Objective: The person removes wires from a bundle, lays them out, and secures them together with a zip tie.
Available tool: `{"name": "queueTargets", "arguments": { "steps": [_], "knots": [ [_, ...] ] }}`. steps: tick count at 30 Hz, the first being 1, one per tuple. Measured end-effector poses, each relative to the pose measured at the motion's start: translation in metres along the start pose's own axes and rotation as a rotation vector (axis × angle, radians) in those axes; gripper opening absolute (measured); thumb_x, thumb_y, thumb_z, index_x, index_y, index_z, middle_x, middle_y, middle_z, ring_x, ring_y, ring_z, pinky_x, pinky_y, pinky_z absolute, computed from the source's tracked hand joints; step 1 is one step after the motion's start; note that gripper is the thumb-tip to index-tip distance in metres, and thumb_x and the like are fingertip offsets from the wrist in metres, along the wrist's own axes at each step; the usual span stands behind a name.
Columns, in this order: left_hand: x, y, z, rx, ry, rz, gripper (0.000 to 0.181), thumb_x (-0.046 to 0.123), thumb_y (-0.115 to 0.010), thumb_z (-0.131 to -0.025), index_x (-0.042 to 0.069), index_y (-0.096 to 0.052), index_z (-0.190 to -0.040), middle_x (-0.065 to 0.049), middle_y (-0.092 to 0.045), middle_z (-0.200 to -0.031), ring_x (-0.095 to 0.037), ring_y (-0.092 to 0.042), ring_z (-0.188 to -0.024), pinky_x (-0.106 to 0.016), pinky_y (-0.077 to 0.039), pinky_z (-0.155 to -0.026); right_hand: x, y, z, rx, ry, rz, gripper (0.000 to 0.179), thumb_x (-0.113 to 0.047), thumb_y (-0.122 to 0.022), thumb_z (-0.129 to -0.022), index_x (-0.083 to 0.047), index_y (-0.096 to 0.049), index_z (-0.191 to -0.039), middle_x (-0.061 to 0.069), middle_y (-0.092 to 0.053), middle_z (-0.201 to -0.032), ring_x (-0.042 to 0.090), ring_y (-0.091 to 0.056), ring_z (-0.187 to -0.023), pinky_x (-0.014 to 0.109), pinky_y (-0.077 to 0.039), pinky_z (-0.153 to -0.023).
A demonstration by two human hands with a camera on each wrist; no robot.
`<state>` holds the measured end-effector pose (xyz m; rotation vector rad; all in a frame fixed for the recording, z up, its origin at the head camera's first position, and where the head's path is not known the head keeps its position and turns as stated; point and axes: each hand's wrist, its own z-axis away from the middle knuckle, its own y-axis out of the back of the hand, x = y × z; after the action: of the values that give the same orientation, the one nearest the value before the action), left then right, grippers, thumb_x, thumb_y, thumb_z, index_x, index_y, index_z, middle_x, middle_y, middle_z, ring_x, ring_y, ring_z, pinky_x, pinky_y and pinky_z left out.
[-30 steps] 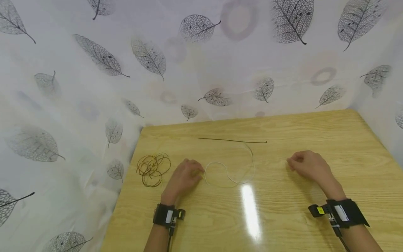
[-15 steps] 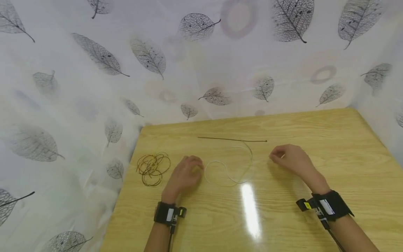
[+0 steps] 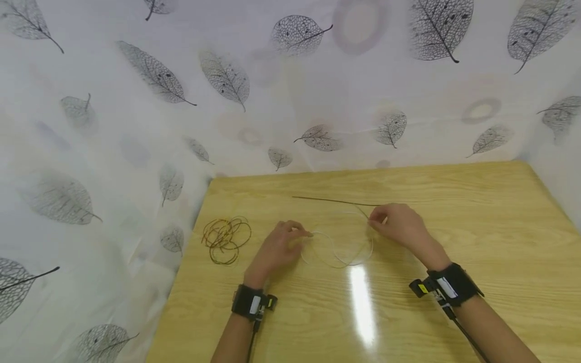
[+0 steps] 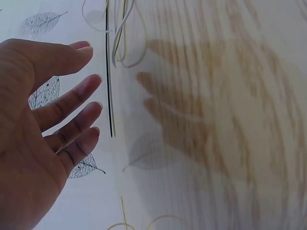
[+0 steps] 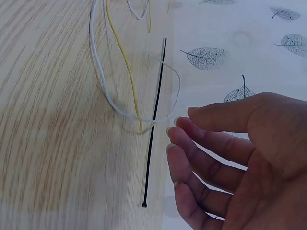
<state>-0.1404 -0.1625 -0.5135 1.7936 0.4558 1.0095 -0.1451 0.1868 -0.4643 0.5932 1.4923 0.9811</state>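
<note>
A thin white wire (image 5: 99, 72) and a yellow wire (image 5: 126, 64) lie in loose loops on the table, between my two hands. My left hand (image 3: 278, 249) has its thumb and fingers spread at the left side of the loops; the left wrist view shows nothing between them. At the loops' right side is my right hand (image 3: 401, 227), its fingers loosely bent with the thumb near the index finger. In the right wrist view that hand holds nothing. Behind the loops lies a straight black cable tie (image 5: 149, 158), its head end partly hidden by the right hand in the head view.
A tangled bundle of brown and yellow wire (image 3: 225, 241) lies on the wooden table (image 3: 308, 312) left of my left hand. A leaf-patterned white sheet (image 3: 345, 101) stands behind the table and along its sides. Each wrist wears a black strap with a camera.
My right hand has moved left to the wire loops and the end of the cable tie. My left hand has shifted slightly right, with its fingers reaching further out. The head view has shifted slightly.
</note>
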Motion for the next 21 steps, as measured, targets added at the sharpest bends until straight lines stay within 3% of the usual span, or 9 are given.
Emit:
{"name": "queueTargets", "arguments": {
  "steps": [5, 13, 17, 21],
  "knots": [
    [0.005, -0.004, -0.004, -0.035, -0.012, -0.026, 0.036, 0.019, -0.068, -0.097, 0.025, -0.069, -0.133, 0.000, -0.057, -0.132, -0.020, -0.050, -0.117, -0.037, -0.052, -0.092, -0.003, -0.007, -0.007, -0.023, 0.071, -0.012, 0.010, -0.013, -0.072, -0.094, -0.012, -0.079, -0.100, 0.002, -0.074, -0.094, 0.015, -0.063, -0.075, 0.033, -0.051, -0.062],
    [0.008, -0.004, -0.012, -0.073, -0.003, -0.096, 0.045, 0.019, -0.070, -0.094, 0.024, -0.064, -0.139, -0.003, -0.054, -0.135, -0.023, -0.048, -0.116, -0.035, -0.051, -0.088, -0.002, -0.011, -0.009, -0.118, 0.140, 0.056, 0.022, 0.003, -0.069, -0.090, -0.008, -0.081, -0.105, 0.007, -0.067, -0.094, 0.017, -0.056, -0.075, 0.030, -0.047, -0.060],
    [0.006, -0.007, -0.015, -0.071, -0.016, -0.136, 0.040, 0.021, -0.069, -0.097, 0.022, -0.066, -0.137, -0.005, -0.056, -0.132, -0.024, -0.049, -0.114, -0.035, -0.050, -0.090, 0.005, -0.011, -0.006, -0.072, 0.214, 0.163, 0.031, 0.012, -0.066, -0.085, -0.009, -0.082, -0.103, 0.008, -0.062, -0.090, 0.020, -0.052, -0.074, 0.030, -0.044, -0.057],
    [0.003, -0.010, -0.013, -0.060, 0.006, -0.156, 0.033, 0.027, -0.071, -0.098, 0.019, -0.070, -0.130, -0.005, -0.058, -0.130, -0.023, -0.050, -0.112, -0.035, -0.050, -0.091, 0.018, -0.010, 0.001, 0.006, 0.256, 0.259, 0.029, 0.010, -0.068, -0.086, -0.013, -0.082, -0.095, 0.006, -0.058, -0.086, 0.024, -0.054, -0.077, 0.033, -0.047, -0.058]
  ]
}}
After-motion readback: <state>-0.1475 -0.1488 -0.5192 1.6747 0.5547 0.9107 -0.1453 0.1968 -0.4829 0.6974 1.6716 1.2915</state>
